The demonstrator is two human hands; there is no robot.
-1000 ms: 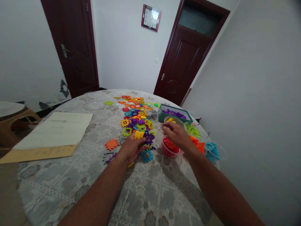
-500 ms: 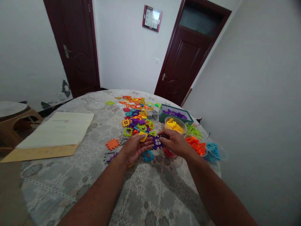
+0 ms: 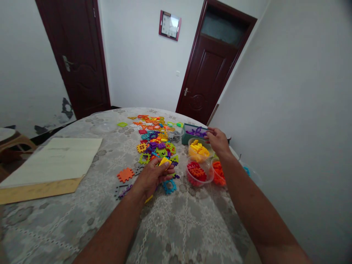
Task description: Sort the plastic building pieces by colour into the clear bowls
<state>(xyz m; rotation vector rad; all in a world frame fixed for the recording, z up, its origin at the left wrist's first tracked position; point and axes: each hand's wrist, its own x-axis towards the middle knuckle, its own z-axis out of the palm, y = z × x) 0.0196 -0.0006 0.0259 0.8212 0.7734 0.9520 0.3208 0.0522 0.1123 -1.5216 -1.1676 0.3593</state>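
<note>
A yellow piece [image 3: 165,162] is held between the thumb and fingers of my left hand [image 3: 153,176], beside the pile of mixed plastic pieces [image 3: 158,146]. My right hand [image 3: 218,141] is at the right end of the green box [image 3: 187,136] that holds purple pieces [image 3: 196,132]. Its fingers are partly bent over the box edge; whether something is between them is too small to tell. Just right of my left hand's fingertips lies a blue square piece [image 3: 169,186].
Clear bowls hold yellow [image 3: 198,148], red [image 3: 196,172] and orange pieces [image 3: 218,172]. An orange square piece [image 3: 125,175] lies left of my left hand. A white sheet on a board [image 3: 55,157] lies at the left, with a stool [image 3: 19,145] beyond.
My right hand has moved from beside my left hand, with the purple square piece, up and right to the green box. My left hand still holds the yellow piece. The view has shifted slightly.
</note>
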